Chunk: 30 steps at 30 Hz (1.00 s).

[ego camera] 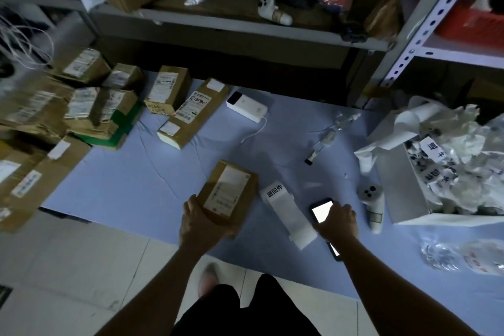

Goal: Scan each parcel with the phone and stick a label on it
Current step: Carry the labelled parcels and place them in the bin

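My left hand (197, 219) grips the near end of a small brown cardboard parcel (228, 191) with a white shipping label on top, held just above the pale blue sheet (136, 180). My right hand (339, 219) is closed on a phone (321, 209) with a bright white lit screen, close to the sheet. Between the two hands lies a strip of white labels (286, 210) printed with black characters. A second dark phone (335, 251) lies partly hidden under my right wrist.
Several labelled parcels (90, 106) are stacked at the left, and a long one (193, 113) lies mid-sheet. A white power bank (246, 108) with cable sits behind. A white box of crumpled label backing (447, 166) stands right, a white handheld device (372, 202) beside it. Shelving (245, 27) rises ahead.
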Motion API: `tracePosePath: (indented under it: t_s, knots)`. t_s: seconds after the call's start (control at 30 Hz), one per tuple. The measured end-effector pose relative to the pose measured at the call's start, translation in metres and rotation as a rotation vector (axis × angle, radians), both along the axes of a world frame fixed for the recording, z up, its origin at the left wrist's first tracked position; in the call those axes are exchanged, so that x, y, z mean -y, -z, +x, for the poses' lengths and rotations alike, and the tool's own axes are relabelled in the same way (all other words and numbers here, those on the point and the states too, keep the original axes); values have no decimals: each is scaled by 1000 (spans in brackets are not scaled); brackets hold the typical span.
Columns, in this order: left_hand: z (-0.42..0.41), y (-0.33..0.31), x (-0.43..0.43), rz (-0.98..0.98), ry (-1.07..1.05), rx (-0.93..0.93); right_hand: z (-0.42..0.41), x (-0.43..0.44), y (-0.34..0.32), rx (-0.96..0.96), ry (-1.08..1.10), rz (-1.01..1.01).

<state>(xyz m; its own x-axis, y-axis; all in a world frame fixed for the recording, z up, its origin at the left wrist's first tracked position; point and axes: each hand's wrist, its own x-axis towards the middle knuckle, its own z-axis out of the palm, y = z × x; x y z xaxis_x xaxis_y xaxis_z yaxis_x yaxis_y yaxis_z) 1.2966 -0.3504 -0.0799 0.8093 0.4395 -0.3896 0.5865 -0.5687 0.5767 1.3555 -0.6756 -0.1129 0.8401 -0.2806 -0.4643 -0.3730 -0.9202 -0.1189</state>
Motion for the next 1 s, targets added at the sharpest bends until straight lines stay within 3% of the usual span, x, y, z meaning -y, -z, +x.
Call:
tracePosePath:
  t_s: [0.2, 0.3, 0.47, 0.73, 1.0]
  knots:
    - [2, -1, -15, 6, 36, 177, 4, -6, -10, 62, 131, 33]
    - [8, -7, -34, 55, 58, 264, 13, -27, -30, 226, 251, 64]
    - [19, -20, -57, 65, 67, 358, 28, -83, -73, 521, 239, 198]
    - [27, -28, -94, 5, 110, 471, 10, -182, -107, 352, -50, 447]
    - [30, -31, -125, 118, 186, 506, 7, -204, -119, 97, -428, 238]
